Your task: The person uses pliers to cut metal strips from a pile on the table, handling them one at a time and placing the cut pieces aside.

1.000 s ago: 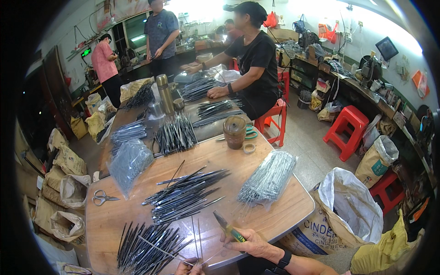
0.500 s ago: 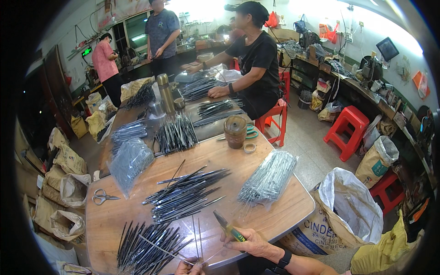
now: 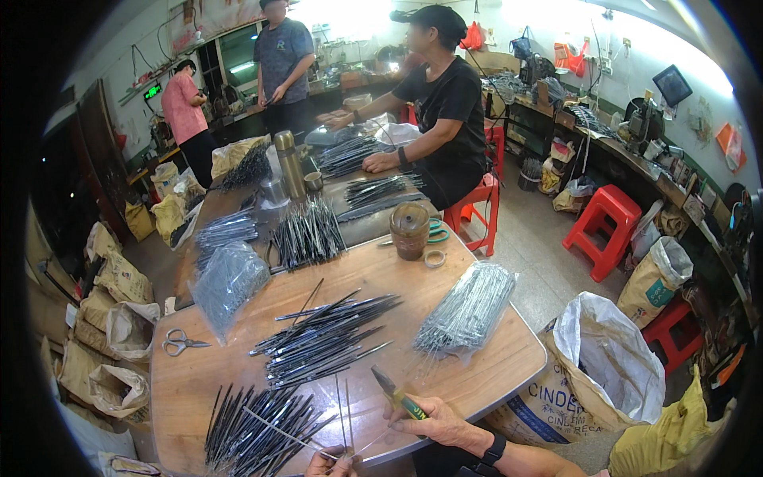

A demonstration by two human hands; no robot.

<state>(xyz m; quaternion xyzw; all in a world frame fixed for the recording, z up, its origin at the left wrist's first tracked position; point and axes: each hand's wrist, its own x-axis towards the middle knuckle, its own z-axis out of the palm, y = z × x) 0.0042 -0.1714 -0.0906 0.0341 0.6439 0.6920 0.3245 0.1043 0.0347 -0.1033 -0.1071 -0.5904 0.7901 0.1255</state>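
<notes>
Wood-grain surface [image 3: 207,367] fills the foreground of a cluttered workshop, with a lidded brown jar [image 3: 409,230] near its far edge. Well in front of the jar, the right hand [image 3: 443,425] is closed around pliers [image 3: 403,398] whose yellowish handle bears dark lettering; the left hand [image 3: 330,467], nearer still and partly cut off, pinches thin metal strips [image 3: 349,413] that fan out from its fingers. Two heaps of black strips [image 3: 322,334] lie in front of the jar and to its left. Nearer and right of the jar, an open white-lined sack [image 3: 608,358] carries large dark lettering and a blue printed band; what is inside cannot be made out. Farther right of the jar, another sack [image 3: 654,278] shows a green printed patch. Left of the jar, a clear plastic bag [image 3: 230,282] holds small grey pieces; in front and rightward of it sits a clear-wrapped bundle of silvery strips [image 3: 465,306].
</notes>
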